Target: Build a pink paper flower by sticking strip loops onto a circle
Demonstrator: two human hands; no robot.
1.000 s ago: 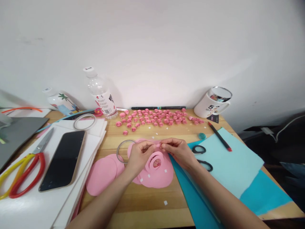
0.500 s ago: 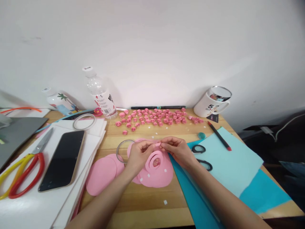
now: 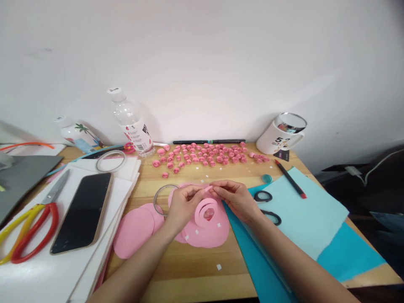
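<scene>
A spiral-cut pink paper strip (image 3: 199, 215) hangs in loose loops below my fingertips. My left hand (image 3: 184, 202) pinches one part of it between thumb and forefinger. Close beside, my right hand (image 3: 235, 198) pinches the strip's upper end, the two sets of fingertips nearly touching. Beneath the loops lie pink paper circles (image 3: 206, 240) with small white squares on them. More pink circles (image 3: 134, 233) overlap to the left. A ring-shaped roll of tape (image 3: 155, 202) stands by my left hand. Black-handled scissors (image 3: 263, 196) rest near my right forearm, their blades hidden.
Many small rolled pink paper flowers (image 3: 202, 159) spread along the back, before a black pen (image 3: 208, 142). At left are a bottle (image 3: 139, 134), a phone (image 3: 83, 212) and red-yellow scissors (image 3: 47, 219) on white paper. At right stand a mug (image 3: 274, 136) and blue sheets (image 3: 309, 214).
The pink loops have shifted slightly to the right and turned a little under my fingers. Both hands stay in nearly the same place.
</scene>
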